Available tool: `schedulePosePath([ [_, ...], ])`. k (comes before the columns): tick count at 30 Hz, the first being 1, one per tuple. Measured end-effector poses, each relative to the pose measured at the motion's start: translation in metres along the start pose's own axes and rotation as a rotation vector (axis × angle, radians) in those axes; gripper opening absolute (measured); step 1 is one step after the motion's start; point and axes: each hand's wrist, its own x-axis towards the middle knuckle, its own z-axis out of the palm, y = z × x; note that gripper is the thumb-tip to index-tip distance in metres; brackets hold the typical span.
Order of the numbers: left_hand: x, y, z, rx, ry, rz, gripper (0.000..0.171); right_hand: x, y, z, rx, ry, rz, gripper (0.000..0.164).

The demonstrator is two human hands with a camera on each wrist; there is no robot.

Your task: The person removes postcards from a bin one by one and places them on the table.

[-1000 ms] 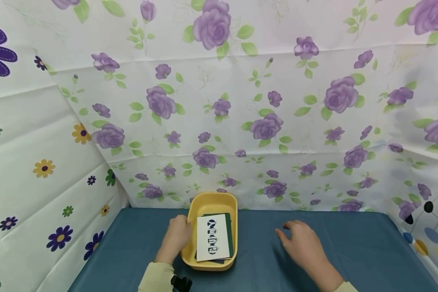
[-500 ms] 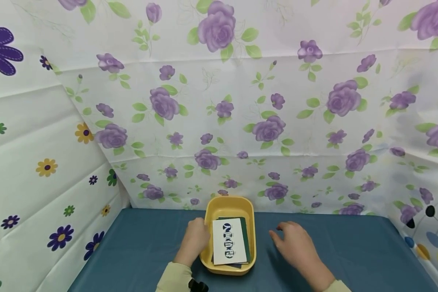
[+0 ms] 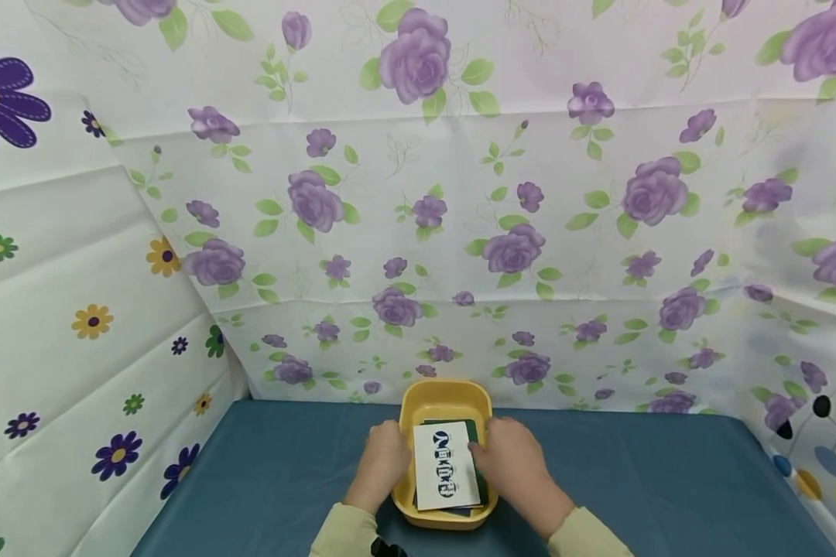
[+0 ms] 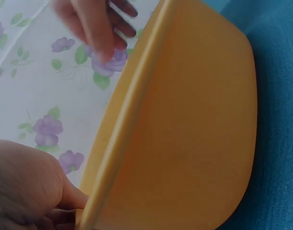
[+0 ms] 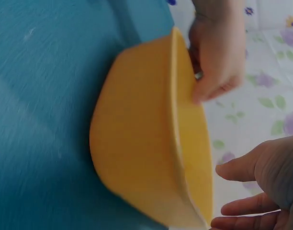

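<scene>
A yellow plastic tub (image 3: 446, 406) rests on the blue cloth at middle front. Inside lies a small stack: a white card (image 3: 446, 468) with dark blue lettering on top, a dark green piece (image 3: 471, 429) showing beneath. My left hand (image 3: 383, 464) grips the tub's left rim, thumb over the edge in the left wrist view. At the opposite rim is my right hand (image 3: 515, 464), its thumb reaching over the edge. The right wrist view has the right hand's fingers (image 5: 252, 205) spread and relaxed beside the tub wall (image 5: 132, 115).
Blue cloth (image 3: 641, 480) covers the table on both sides of the tub. A white sheet with purple flowers (image 3: 418, 209) hangs behind, close to the tub's far end. Another flowered sheet (image 3: 90, 371) bounds the left side, and a dotted one (image 3: 825, 452) the right.
The left hand has shifted the tub to the right across the table, with the stack in it. The right hand has moved left to the tub's right rim.
</scene>
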Motion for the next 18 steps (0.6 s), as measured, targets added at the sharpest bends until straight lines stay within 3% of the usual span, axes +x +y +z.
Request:
schedulePosePath([
  [8,0.001,0.000,0.001,0.007,0.004,0.003,0.012,0.004,-0.033,0.022,-0.113,0.031,-0.085,0.034],
  [13,-0.003,0.003,-0.002,-0.050,0.004,-0.043,0.013,0.006,-0.042,0.034,-0.106,-0.084,-0.015,0.039],
  [18,-0.006,0.010,-0.010,-0.057,0.035,-0.044,0.007,0.008,-0.044,0.044,-0.111,-0.136,0.046,0.044],
])
